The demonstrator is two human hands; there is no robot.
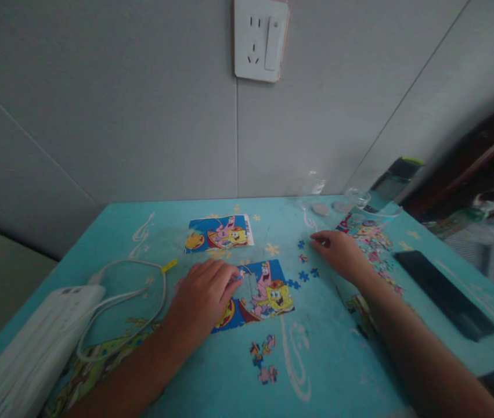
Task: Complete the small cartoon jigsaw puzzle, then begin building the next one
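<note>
A part-built cartoon jigsaw puzzle (pixel 264 293) lies flat in the middle of the turquoise table (pixel 334 371). My left hand (pixel 203 296) rests palm down on its left edge, fingertips pinching or pressing a small piece at the top left corner. My right hand (pixel 338 251) lies palm down to the right of the puzzle, fingers pointing left near a few loose blue pieces (pixel 303 273). A heap of loose pieces (pixel 372 244) sits just behind that hand. A small reference picture (pixel 219 232) lies beyond the puzzle.
A white power strip (pixel 33 342) with a looped cable (pixel 133 302) lies at the left. A dark phone (pixel 444 293) lies at the right. Joined pieces (pixel 264 360) sit near the front. A clear container (pixel 360 200) stands at the back by the wall; a wall socket (pixel 260 39) is above.
</note>
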